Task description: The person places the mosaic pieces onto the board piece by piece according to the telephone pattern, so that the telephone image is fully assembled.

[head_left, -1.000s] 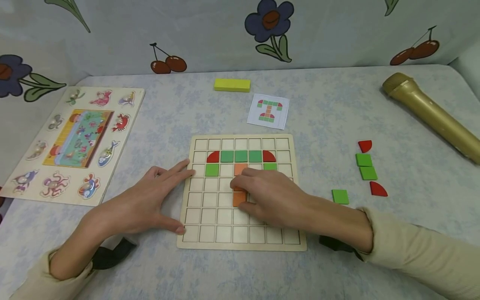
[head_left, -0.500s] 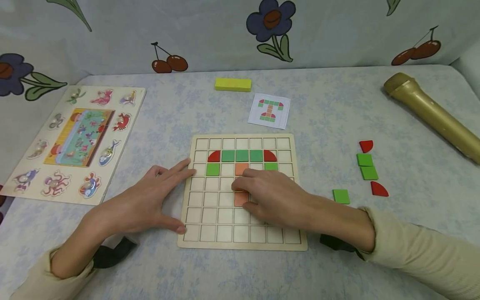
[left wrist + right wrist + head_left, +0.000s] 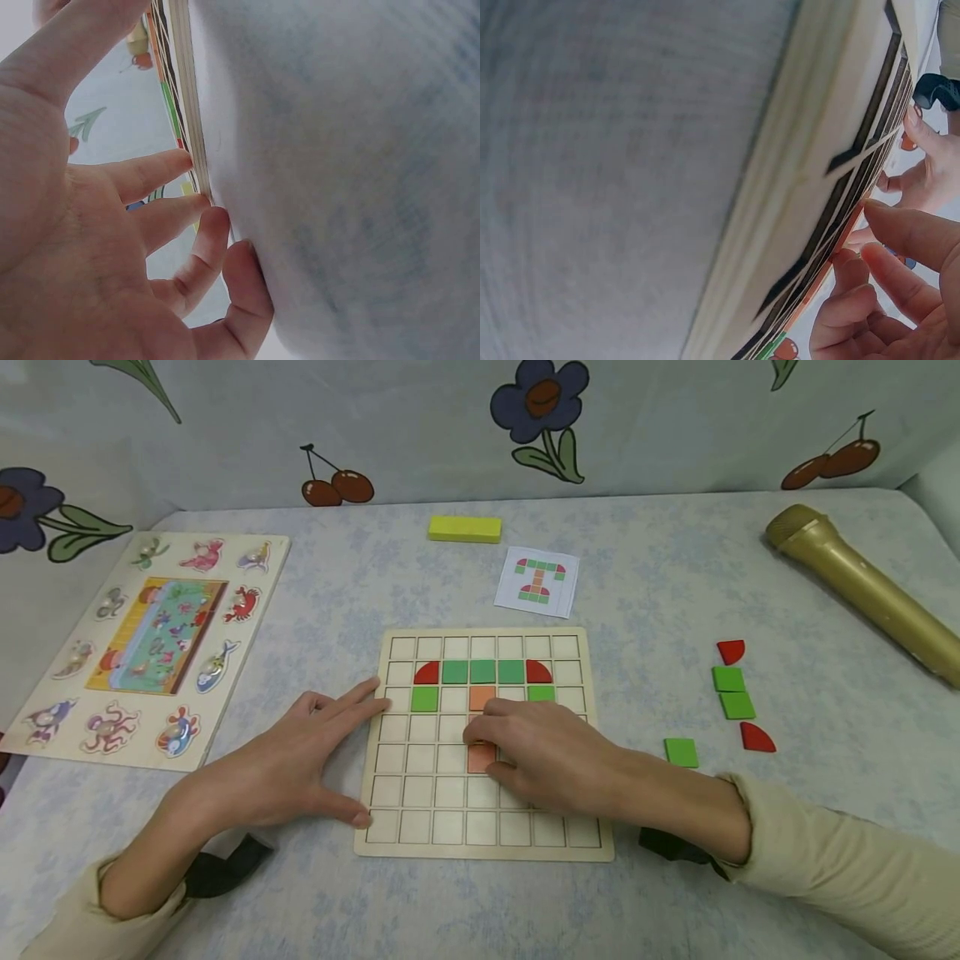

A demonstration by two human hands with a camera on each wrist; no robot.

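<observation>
A wooden grid board (image 3: 483, 852) lies flat at the middle of the table. My left hand (image 3: 277, 768) is spread along its left side, fingertips and thumb touching the edge. Over the board's middle, my right hand (image 3: 551, 760) has its thumb and bent fingers at an orange square tile (image 3: 481, 758) in the grid; the right wrist view shows thumb and fingertip on either side of the orange strip (image 3: 847, 231). Above it sits another orange tile (image 3: 482, 697); the cell between is mostly covered by my fingers. Green squares (image 3: 483, 672) and red quarter-circles (image 3: 427, 673) fill cells higher up.
Loose green squares (image 3: 727, 678) and red quarter-circles (image 3: 757, 737) lie right of the board. A pattern card (image 3: 537, 602) and a yellow block (image 3: 464, 529) stand behind it. A picture puzzle (image 3: 258, 560) lies at left, a gold microphone (image 3: 862, 585) at right.
The right hand has shifted very slightly, its thumb a little to the right at the orange tile, which looks paler. The left hand and loose pieces stay put.
</observation>
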